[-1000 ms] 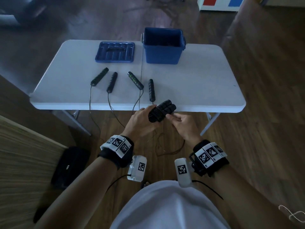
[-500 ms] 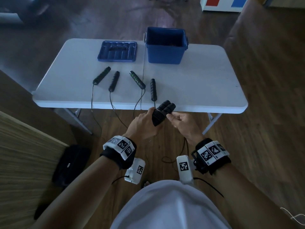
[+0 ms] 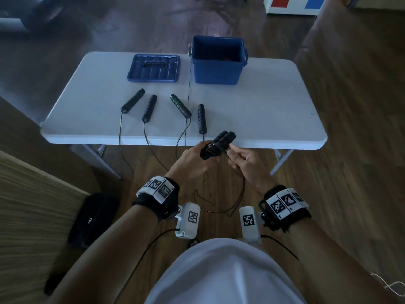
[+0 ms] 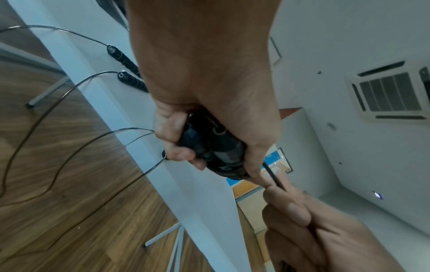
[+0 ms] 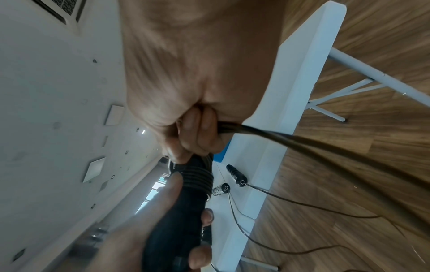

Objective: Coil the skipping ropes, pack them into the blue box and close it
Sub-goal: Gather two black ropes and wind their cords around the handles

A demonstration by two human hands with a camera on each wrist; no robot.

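At the white table's (image 3: 252,110) near edge, the left hand (image 3: 188,163) grips the paired handles (image 3: 218,144); the right hand (image 3: 245,161) pinches the rope (image 3: 237,200) and should, by judgement, wind taut, adjacent turns; blue box (image 3: 217,69) stands open behind

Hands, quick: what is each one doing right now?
Left hand: grips the paired rope handles, cord wound round them.
Right hand: pinches the loose cord beside the handles.
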